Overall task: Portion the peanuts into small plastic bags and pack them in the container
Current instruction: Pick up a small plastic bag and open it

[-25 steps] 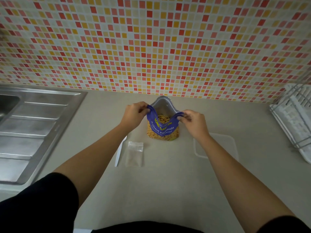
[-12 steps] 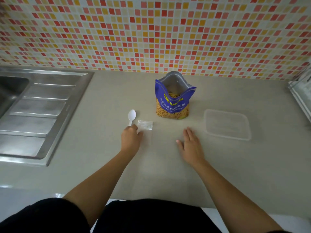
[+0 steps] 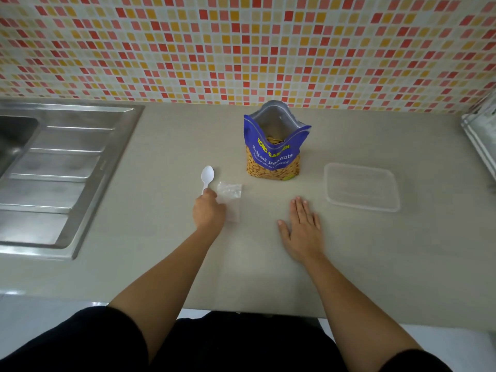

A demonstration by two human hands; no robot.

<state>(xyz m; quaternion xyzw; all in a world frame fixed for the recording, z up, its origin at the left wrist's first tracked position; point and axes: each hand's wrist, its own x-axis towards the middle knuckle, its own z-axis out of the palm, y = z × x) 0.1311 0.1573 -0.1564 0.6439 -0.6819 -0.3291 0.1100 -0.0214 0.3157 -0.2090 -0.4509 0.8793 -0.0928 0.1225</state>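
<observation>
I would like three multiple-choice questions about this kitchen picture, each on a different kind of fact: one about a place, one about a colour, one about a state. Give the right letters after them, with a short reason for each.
1. Where does the clear container lie?
A. to the right of the peanut bag
B. to the left of it
C. behind it, against the wall

2. What colour is the spoon?
A. red
B. white
C. black

3. How is the right hand?
A. gripping the peanut bag
B. flat on the counter, fingers straight
C. closed in a fist

Answers:
1 A: the container sits on the counter on the right side of the bag.
2 B: its bowl shows plain white.
3 B: the palm is down and the fingers are stretched out, holding nothing.
</observation>
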